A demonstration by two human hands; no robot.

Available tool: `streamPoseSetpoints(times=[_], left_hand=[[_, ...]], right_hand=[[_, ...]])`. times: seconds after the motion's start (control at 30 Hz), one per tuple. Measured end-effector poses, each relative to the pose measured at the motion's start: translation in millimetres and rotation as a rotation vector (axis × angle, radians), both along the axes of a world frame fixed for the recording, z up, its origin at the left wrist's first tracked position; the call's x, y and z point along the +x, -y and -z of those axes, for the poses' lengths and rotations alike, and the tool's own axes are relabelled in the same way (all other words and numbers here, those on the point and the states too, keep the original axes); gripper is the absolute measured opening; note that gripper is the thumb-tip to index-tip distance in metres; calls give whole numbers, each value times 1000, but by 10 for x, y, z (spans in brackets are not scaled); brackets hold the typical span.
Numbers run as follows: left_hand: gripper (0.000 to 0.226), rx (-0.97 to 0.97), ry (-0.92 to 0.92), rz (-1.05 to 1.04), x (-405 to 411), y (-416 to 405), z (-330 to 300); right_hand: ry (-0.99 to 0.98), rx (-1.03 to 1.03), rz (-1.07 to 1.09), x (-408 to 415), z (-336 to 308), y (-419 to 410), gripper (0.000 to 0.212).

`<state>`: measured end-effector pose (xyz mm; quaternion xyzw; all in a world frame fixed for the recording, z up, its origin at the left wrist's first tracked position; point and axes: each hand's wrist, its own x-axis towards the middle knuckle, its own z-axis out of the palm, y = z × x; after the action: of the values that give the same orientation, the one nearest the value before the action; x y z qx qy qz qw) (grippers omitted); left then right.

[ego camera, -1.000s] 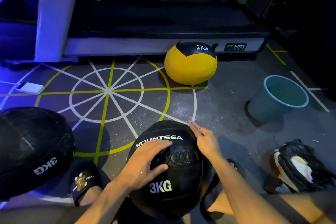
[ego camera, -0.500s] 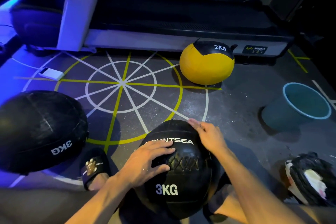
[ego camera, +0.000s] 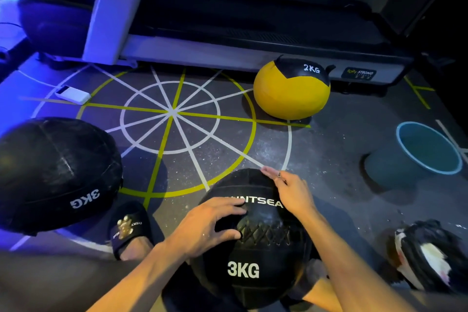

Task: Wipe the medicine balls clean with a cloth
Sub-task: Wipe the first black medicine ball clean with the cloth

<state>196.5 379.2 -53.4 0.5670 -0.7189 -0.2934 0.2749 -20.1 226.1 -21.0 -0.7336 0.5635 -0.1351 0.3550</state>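
here both hands [ego camera: 206, 227] rest flat atop the black 3kg ball [ego camera: 255, 256].

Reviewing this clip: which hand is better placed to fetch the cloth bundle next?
Probably the right hand. The cloth bundle lies on the floor on its side, while the left hand rests spread on the black 3KG ball, steadying it.

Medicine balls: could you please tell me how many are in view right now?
3. A black 3KG ball lies under both hands at bottom centre, a second black 3KG ball sits at the left, and a yellow 2KG ball rests by the treadmill. Others may be out of frame.
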Motion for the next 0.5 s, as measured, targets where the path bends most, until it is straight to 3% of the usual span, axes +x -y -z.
streamPoseSetpoints(times=[0.07,0.13,0.23,0.27,0.37,0.4,0.5], left_hand=[[54,-5,-7,-6,-19,-2,11],[53,-19,0,1,-31,-5,5],[51,-30,-8,2,-35,-6,8],[51,-20,-16,8,-53,-5,7],[52,1,-54,11,-132,9,27],[52,2,-65,13,-153,16,27],[48,-25,-52,35,-162,43,29]], right_hand=[[41,-67,-83,73,47,-128,42],[-17,-151,-310,196,63,-326,43],[-22,-131,-566,202,-16,-311,43],[-2,-132,-539,148,-13,-194,41],[-58,-70,-155,72,7,140,36],[-73,-60,-159,141,-2,112,38],[-67,-35,-516,469,-107,-231,43]])
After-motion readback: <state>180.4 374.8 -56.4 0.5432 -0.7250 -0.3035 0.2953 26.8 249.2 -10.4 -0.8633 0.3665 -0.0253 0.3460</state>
